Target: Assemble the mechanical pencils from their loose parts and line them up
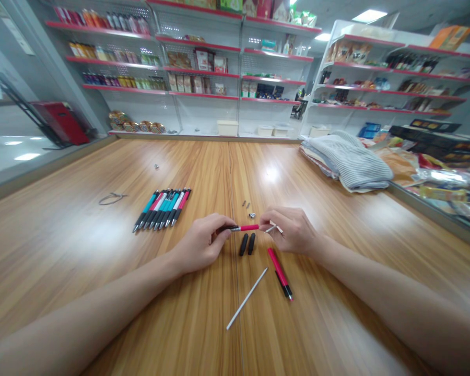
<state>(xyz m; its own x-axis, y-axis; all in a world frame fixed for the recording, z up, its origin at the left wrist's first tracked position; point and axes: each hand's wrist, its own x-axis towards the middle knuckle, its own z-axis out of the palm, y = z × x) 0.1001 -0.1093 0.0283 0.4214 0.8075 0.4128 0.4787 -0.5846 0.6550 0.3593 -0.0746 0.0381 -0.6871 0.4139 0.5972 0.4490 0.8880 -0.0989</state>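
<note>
My left hand (206, 240) is closed around the black end of a pink pen barrel (249, 227), which lies level and points to the right. At the barrel's right end, my right hand (292, 230) pinches a thin white pen refill (270, 228); how far the two overlap is hidden by the fingers. Below them lie two black pen grips (243, 244), side by side. Small metal pen tips (251, 215) and two springs (246, 204) rest just beyond. Nearer me are a loose white refill (246, 298) and another pink barrel with a black clip (279, 274).
A row of several pens (162, 209) in teal, pink and white lies left of my hands. Behind it are a grey looped cord (113, 198) and a small metal bit (156, 166). Folded striped cloth (347, 156) sits at the back right of the wooden table (113, 292).
</note>
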